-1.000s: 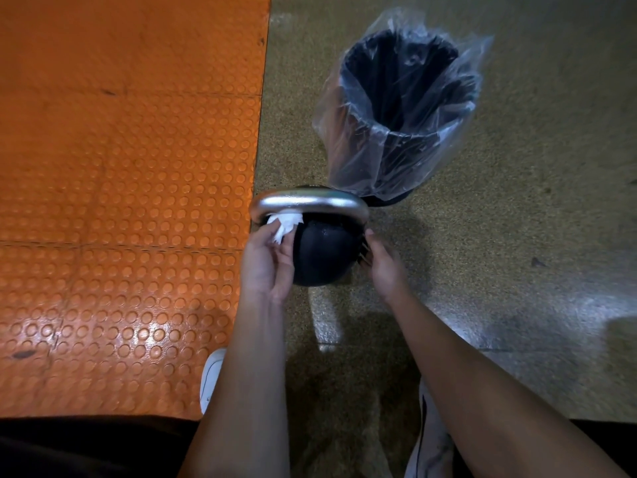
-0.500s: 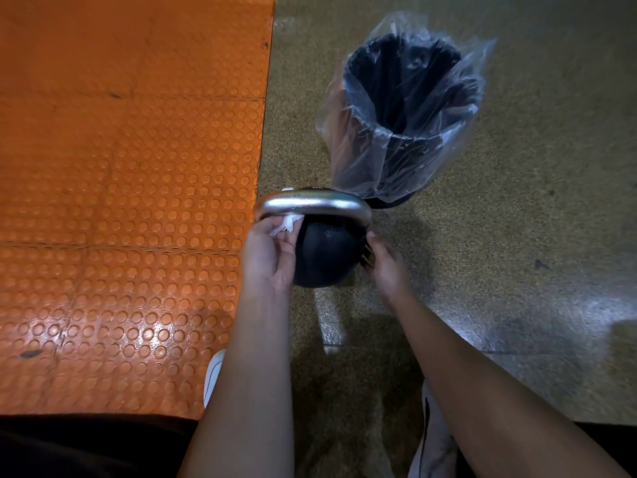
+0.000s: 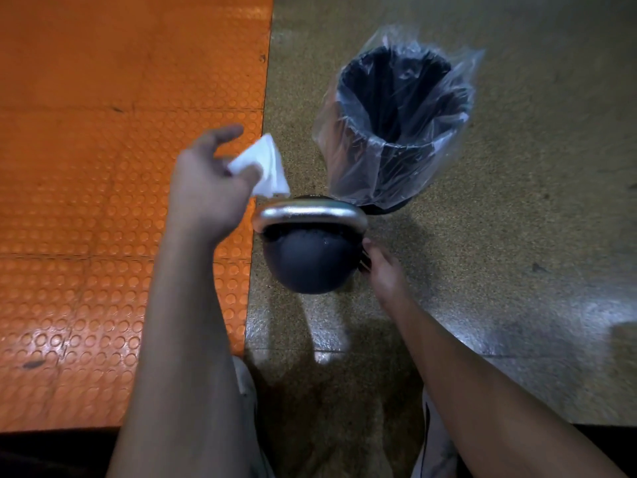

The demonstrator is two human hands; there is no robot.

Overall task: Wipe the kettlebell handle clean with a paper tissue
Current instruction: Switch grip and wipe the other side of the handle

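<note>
I see my left hand (image 3: 206,188) pinching the tissue (image 3: 265,167) at ten o'clock above the kettlebell (image 3: 310,260); my right hand (image 3: 382,270) rests fingers on its three o'clock side.

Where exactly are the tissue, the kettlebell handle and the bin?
paper tissue (image 3: 267,167), head view, middle of the white sheet.
kettlebell handle (image 3: 310,212), head view, top of the silver bar.
bin (image 3: 396,146), head view, plastic-lined front wall.

words: none can be read | numbers: none | signs: none | kettlebell (image 3: 310,260): tiny pale marks on top, too small and blurry to read
</note>
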